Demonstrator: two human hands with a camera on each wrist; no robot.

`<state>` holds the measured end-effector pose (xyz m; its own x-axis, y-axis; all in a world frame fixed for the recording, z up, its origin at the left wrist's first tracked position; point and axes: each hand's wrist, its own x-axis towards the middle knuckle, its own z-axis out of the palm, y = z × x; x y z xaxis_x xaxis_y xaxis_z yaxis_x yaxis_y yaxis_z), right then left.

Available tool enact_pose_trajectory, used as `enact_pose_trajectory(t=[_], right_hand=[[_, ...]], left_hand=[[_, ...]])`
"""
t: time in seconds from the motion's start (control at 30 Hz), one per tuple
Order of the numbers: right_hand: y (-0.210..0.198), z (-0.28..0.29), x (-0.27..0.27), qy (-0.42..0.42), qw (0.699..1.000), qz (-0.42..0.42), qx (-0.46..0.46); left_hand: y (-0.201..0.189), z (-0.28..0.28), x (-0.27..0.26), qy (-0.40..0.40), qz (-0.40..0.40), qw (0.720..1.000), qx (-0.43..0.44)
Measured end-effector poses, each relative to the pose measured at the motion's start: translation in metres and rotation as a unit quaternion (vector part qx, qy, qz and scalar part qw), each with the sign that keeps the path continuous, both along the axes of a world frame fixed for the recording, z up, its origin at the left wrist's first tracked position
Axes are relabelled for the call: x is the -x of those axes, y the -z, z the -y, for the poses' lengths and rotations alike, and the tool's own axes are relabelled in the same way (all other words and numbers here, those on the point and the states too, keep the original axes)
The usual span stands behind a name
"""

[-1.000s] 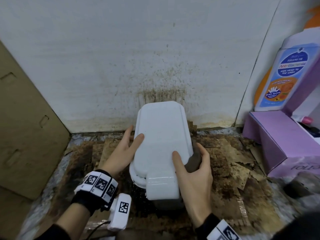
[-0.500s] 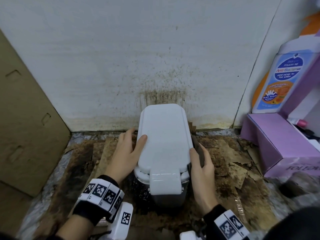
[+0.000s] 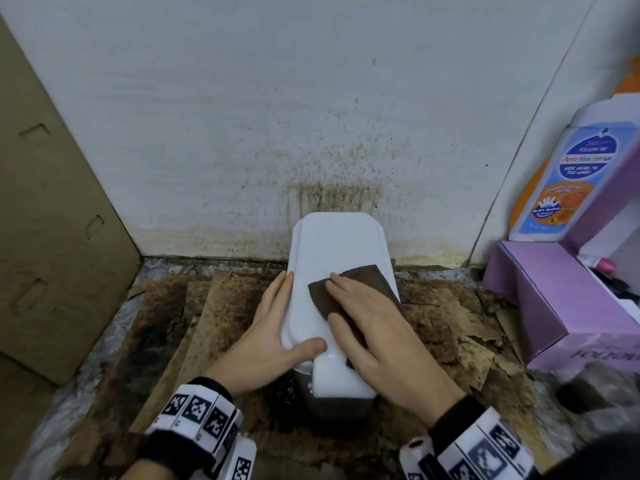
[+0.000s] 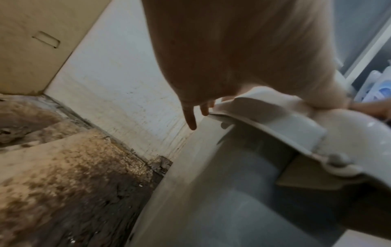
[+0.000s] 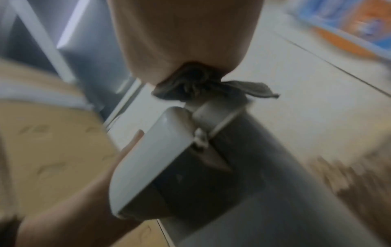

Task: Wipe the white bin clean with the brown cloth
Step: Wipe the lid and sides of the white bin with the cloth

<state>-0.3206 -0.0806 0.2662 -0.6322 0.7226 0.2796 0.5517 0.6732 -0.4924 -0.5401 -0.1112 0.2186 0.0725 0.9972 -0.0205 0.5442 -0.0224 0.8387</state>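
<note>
Two hands rest on the white bin (image 3: 332,258), which stands on stained, peeling cardboard flooring (image 3: 214,306) against a spattered white wall (image 3: 311,116). Its lid is closed. Right hand (image 3: 377,337): fingers extended and flat, pressing the brown cloth (image 3: 363,285) onto the right half of the lid; nothing is pinched. In the right wrist view the cloth (image 5: 190,85) bunches beneath the palm, one corner projecting past the lid edge. Left hand (image 3: 266,334): fingers straight along the bin's left side, thumb laid across the lid's near end, bracing the bin. The left wrist view shows fingertips (image 4: 191,123) pointing down beside the lid rim. A brown cardboard panel (image 3: 52,220) leans at left. A purple box (image 3: 561,306) sits at right, with an anti-bacterial wash bottle (image 3: 568,174) behind it.
</note>
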Motion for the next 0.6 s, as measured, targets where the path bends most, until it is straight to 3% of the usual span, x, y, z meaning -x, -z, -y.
enact_pose_trajectory(t=[0.07,0.2,0.33,0.6], right_hand=[[-0.006,-0.006,-0.001,-0.065,0.989,0.133,-0.025],[-0.022,-0.031,-0.006,-0.144,0.964,0.223,0.016],[-0.025,-0.09,0.01,-0.165,0.946,0.278,-0.005],[-0.029,-0.198,0.046,-0.13,0.932,0.338,0.02]], left_hand=[[0.003,0.0,0.002,0.008,0.001,1.0,-0.003],[0.005,-0.001,0.001,0.013,0.025,1.0,-0.012],[0.005,-0.001,0.0,0.006,0.03,1.0,0.003],[0.001,-0.001,0.001,0.002,0.024,1.0,0.01]])
